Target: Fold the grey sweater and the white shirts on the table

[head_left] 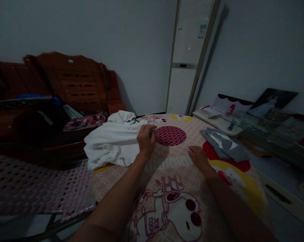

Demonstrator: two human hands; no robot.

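My left hand (146, 139) is raised over the table with its fingers curled closed. A small greyish bit shows at its fingertips, too small to make out. Just left of that hand, a white garment (116, 143) with dark lettering near its far end lies loosely spread and creased. My right hand (198, 157) is low over the patterned tablecloth (172, 151), fingers stretched forward and nothing seen in them. To its right rests a folded grey garment (223, 143) with a white print.
A carved wooden bench (78, 87) with cloths on it stands at the back left. The woven chair (41, 188) is at the near left. A tall white air conditioner (184, 60) stands behind the table. At right is a glass-topped cabinet (275, 127) with papers and a picture.
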